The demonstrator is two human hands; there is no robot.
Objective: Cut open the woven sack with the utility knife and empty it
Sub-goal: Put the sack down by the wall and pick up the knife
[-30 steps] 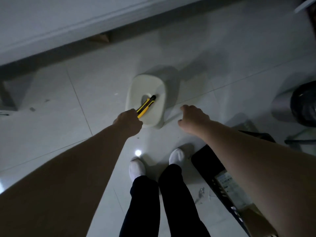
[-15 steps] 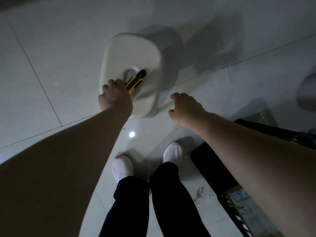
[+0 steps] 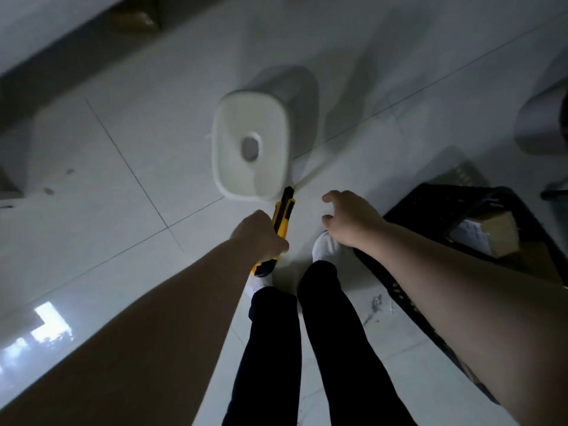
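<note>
On the pale glossy tiled floor (image 3: 107,210), dim light, a person stands looking down at their own dark trouser legs and white-clad feet.

- Black slatted plastic crate (image 3: 430,204), right of the feet; a brown cardboard box (image 3: 501,233) lies inside it.
- White rounded plastic stool (image 3: 236,167) with a hole in its seat, just ahead of the feet, nothing on it.
- No woven sack in view; where it lies cannot be told from here.
- Right hand (image 3: 350,219): held out above the floor, fingers (image 3: 330,198) spread and loosely bent, holding nothing.
- Left hand (image 3: 258,238): fingers wrapped round the middle of the yellow-and-black plastic utility knife (image 3: 284,215), nose pointing toward the stool's near edge, tail showing below the fist. Blade out or retracted: too blurred to tell.

Handling, as judged: the knife looks light and rigid, and the mid-body fist grip seems secure. Woven sacking is likely soft and slick, so the free hand should pinch it taut, well apart from the cut line.
</note>
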